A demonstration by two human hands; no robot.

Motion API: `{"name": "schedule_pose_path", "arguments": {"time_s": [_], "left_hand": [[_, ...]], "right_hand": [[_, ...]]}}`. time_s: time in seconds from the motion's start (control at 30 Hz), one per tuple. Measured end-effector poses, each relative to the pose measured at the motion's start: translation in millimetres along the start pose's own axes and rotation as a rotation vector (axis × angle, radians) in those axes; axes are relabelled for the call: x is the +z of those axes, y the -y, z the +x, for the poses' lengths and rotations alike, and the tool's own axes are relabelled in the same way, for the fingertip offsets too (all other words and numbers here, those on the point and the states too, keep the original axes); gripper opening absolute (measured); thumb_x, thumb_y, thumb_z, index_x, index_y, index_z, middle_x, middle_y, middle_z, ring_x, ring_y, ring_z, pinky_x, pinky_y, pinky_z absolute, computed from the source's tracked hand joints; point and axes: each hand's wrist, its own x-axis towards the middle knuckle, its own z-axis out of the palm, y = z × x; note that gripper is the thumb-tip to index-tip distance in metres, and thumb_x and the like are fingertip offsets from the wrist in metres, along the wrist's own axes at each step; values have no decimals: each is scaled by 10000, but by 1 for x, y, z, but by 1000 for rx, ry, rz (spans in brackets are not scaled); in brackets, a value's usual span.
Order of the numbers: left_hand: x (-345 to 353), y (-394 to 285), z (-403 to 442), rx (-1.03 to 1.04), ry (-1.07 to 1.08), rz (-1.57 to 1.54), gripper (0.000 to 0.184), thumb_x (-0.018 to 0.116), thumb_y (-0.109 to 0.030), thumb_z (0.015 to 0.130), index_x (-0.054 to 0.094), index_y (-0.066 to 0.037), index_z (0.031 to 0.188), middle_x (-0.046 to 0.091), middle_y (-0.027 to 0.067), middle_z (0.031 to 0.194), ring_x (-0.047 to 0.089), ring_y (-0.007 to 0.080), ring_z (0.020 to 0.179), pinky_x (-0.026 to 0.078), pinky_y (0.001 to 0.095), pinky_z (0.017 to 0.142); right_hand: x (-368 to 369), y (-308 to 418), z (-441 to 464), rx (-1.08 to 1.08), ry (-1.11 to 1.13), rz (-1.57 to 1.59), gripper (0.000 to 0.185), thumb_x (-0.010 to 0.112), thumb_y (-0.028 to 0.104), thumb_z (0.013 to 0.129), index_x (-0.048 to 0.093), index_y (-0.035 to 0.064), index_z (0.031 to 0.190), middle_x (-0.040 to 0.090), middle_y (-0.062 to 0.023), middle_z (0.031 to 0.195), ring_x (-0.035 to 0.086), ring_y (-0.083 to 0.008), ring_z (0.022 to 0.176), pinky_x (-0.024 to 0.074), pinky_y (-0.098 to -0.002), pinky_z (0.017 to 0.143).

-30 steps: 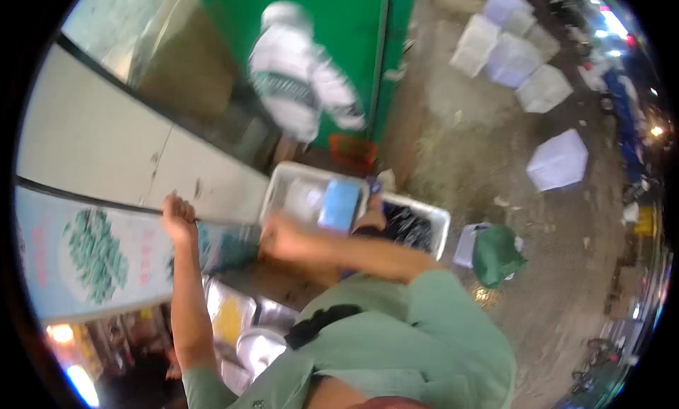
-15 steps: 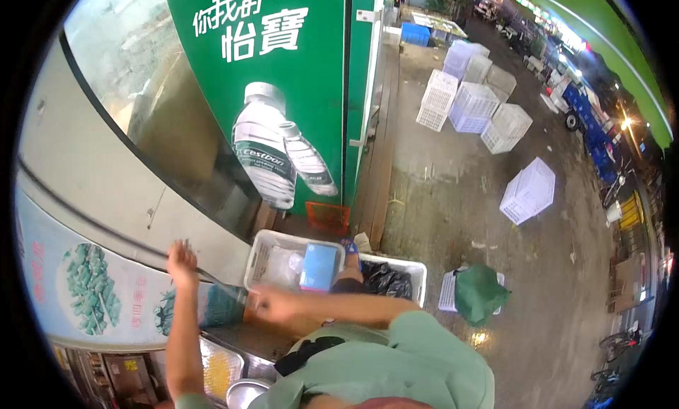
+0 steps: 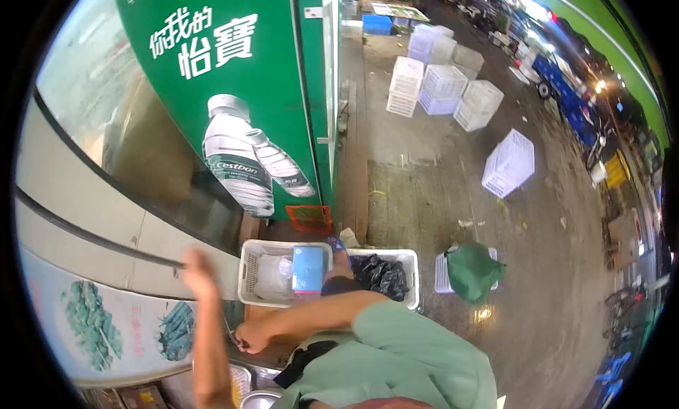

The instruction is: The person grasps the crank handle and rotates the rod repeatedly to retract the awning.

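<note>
My left hand (image 3: 201, 274) is raised beside the pale counter edge, near its dark rubber strip. Motion smears its fingers, so I cannot tell what it holds. Lower and to the right, my right hand (image 3: 251, 336) is closed around a thin dark object (image 3: 232, 332) that pokes out toward the upper left; its kind is not clear. Below the hands, partly behind my left forearm, lie a perforated metal tray (image 3: 241, 382) and a round metal bowl (image 3: 260, 400).
A white basket (image 3: 249, 271) holds a blue box (image 3: 308, 269) and clear plastic bags. Another white basket (image 3: 414, 278) contains black plastic bags (image 3: 382, 276). A green cloth-like cover (image 3: 474, 271) lies on a crate. White crates (image 3: 443, 81) stand farther off, beyond a green fridge panel (image 3: 276, 62).
My view has shifted. My right hand has moved down and left, away from the baskets. My left hand, smeared by motion, stands slightly lower in view.
</note>
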Motion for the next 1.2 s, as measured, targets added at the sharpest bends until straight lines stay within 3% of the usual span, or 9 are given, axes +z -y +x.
{"name": "schedule_pose_path", "arguments": {"time_s": [0.17,0.3,0.37,0.47,0.53,0.6,0.83,1.03,1.2], "left_hand": [[-64,-42,-102,113,758,-174,114,535,-212,873,558,-124,804,517,43,669,520,182,609,441,304,612],[-138,-44,-4,-175,449,-458,235,552,-281,887,458,-162,708,332,-54,589,278,94,469,260,277,449],[-91,-24,30,-270,-233,-416,294,547,-353,911,461,-156,710,328,-56,597,272,90,478,269,279,459],[35,-30,-37,21,258,-192,272,555,-298,899,464,-136,702,415,-41,632,344,97,516,286,286,478],[41,-39,-82,50,615,-108,222,566,-231,860,461,-125,695,483,-24,676,423,115,566,308,293,489],[-6,-47,-92,-19,783,-188,192,573,-192,821,447,-124,693,497,-15,689,457,126,588,323,290,490],[-46,-15,51,-189,67,-385,300,550,-361,908,430,-144,739,345,-34,627,327,113,527,304,240,506],[9,-54,-94,-15,940,-131,88,563,-144,811,502,-121,752,498,-2,642,500,153,597,336,273,514],[-75,-46,0,-158,419,-637,269,528,-119,847,350,-161,649,281,-55,486,285,76,407,230,270,377]], "right_hand": [[-89,-72,7,193,-242,-58,142,662,156,706,703,68,810,638,-146,651,593,-282,535,511,-380,523],[-39,-50,-33,122,-617,8,131,613,137,746,647,12,765,599,-186,614,599,-311,575,493,-409,572],[8,-24,-28,-7,-294,-57,179,595,153,741,640,-19,765,618,-206,660,619,-340,639,476,-416,580],[2,13,6,227,122,-297,264,626,145,707,653,-35,897,664,-211,908,642,-319,835,492,-382,691],[-51,-54,-3,331,-231,297,284,647,184,680,675,3,897,668,-193,954,641,-302,900,507,-380,760],[-150,-74,-5,612,-351,-412,212,641,209,696,697,45,818,666,-182,943,620,-310,890,501,-390,777],[-25,-16,-38,66,-298,79,187,661,183,689,637,12,760,637,-156,698,596,-274,640,459,-416,578],[-133,-62,-3,694,-261,-190,240,644,203,689,672,22,844,647,-182,761,617,-331,698,482,-415,629],[-94,-60,-65,424,-403,-42,220,642,254,783,630,37,819,625,-136,698,598,-229,637,476,-396,578]]}}
